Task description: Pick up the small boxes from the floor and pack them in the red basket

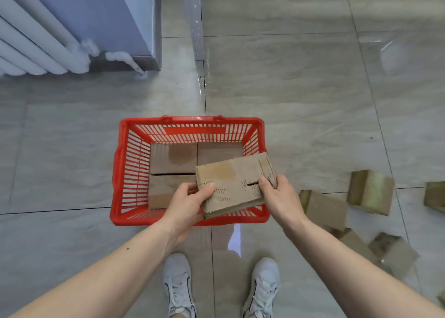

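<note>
A red basket (130, 168) stands on the tiled floor in front of me. Three small cardboard boxes (173, 157) lie flat on its bottom. Above the basket's near right corner I hold another cardboard box (233, 180), tilted. My left hand (186, 203) grips its left end with the thumb on top. My right hand (280, 197) grips its right end. Several more small boxes (325, 209) lie scattered on the floor to the right.
A white radiator (36, 41) and a blue-grey wall panel (101, 17) are at the far left. A metal post (195, 21) stands beyond the basket. My white shoes (178, 286) are on the floor below the basket.
</note>
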The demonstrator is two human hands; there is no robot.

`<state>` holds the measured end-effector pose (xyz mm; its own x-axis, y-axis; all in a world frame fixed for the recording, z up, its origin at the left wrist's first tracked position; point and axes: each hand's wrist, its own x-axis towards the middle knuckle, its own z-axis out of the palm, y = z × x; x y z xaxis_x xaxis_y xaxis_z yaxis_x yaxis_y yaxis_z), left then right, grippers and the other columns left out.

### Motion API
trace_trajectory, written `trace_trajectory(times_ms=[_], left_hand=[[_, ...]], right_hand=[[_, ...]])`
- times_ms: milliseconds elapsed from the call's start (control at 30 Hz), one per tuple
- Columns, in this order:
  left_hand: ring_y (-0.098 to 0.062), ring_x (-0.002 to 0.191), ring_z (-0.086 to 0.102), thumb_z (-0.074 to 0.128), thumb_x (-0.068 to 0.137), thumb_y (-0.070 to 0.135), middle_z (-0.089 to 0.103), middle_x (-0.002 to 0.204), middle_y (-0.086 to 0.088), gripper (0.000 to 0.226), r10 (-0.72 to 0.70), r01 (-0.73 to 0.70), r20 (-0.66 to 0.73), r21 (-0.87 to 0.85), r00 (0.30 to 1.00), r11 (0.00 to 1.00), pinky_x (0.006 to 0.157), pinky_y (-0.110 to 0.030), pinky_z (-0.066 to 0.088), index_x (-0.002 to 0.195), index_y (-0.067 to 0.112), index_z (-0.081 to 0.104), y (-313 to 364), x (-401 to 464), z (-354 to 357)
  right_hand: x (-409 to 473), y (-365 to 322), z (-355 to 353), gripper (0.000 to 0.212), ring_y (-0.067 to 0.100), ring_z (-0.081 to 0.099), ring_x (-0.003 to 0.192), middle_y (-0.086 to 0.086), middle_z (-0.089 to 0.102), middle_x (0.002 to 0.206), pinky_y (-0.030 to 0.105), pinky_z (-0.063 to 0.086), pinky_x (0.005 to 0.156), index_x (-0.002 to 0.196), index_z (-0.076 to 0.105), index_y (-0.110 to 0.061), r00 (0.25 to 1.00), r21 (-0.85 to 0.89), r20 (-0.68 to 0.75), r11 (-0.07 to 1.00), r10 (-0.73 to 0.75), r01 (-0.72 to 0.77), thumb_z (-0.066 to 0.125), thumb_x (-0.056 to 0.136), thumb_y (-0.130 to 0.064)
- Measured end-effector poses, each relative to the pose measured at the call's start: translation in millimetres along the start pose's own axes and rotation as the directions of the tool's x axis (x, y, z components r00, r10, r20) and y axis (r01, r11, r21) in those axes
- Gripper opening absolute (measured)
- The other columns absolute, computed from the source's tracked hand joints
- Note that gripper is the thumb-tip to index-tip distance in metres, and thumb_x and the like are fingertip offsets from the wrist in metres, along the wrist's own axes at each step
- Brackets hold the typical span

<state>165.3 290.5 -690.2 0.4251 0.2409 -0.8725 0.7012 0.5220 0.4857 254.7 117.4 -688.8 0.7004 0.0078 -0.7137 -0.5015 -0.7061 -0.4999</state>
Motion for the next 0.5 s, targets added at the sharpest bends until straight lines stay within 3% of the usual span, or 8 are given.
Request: trace_trajectory(times_ms=[133, 267, 400, 500], left_hand=[[-0.017, 0.091, 0.073, 0.07, 0.087, 0.02, 0.076, 0.101, -0.006, 0.013, 0.121, -0.11, -0.066, 0.142, 0.99, 0.984, 0.08, -0.03, 0.057, 0.099, 0.015, 0.07, -21.7, 30.7, -14.8], [-0.009, 0.08, 0.067, 0.078, 0.079, 0.027, 0.071, 0.086, 0.007, 0.017, 0.251, -0.169, -0.221, 0.335, 0.942, 0.927, 0.073, -0.025, 0.052, 0.089, 0.021, 0.066, -43.5, 62.6, -16.1], [-0.015, 0.087, 0.067, 0.068, 0.088, 0.023, 0.071, 0.094, 0.001, 0.013, 0.246, -0.166, -0.188, 0.361, 0.951, 0.918, 0.079, -0.03, 0.054, 0.099, 0.018, 0.061, -58.3, 97.4, -12.9], [-0.018, 0.097, 0.068, 0.057, 0.095, 0.02, 0.072, 0.103, 0.0, 0.01, 0.209, -0.145, -0.119, 0.404, 0.971, 0.903, 0.09, -0.036, 0.054, 0.099, 0.026, 0.064, -67.2, 122.9, -15.4]], right_hand=[[13.9, 15.5, 33.9, 0.034, 0.024, 0.064, 0.104, 0.001, 0.067, 0.113, 0.046, 0.052, 0.093, 0.119, 0.055, -0.019, 0.999, 0.024, -0.038, 0.999, 0.03, -0.029, 0.049, 0.093, -0.04], [41.0, 33.1, 59.3, 0.031, 0.027, 0.065, 0.104, 0.002, 0.068, 0.112, 0.047, 0.053, 0.091, 0.113, 0.05, -0.021, 0.997, 0.009, -0.056, 0.998, 0.057, -0.057, 0.05, 0.091, -0.042], [68.8, 46.8, 80.4, 0.036, 0.033, 0.061, 0.112, 0.01, 0.065, 0.12, 0.042, 0.049, 0.093, 0.123, 0.047, -0.011, 0.989, -0.047, -0.079, 0.991, 0.124, -0.127, 0.05, 0.096, -0.034], [88.1, 58.6, 97.1, 0.04, 0.036, 0.059, 0.115, 0.014, 0.06, 0.126, 0.038, 0.048, 0.091, 0.127, 0.045, -0.003, 0.983, -0.097, -0.08, 0.981, 0.163, -0.17, 0.049, 0.097, -0.029]])
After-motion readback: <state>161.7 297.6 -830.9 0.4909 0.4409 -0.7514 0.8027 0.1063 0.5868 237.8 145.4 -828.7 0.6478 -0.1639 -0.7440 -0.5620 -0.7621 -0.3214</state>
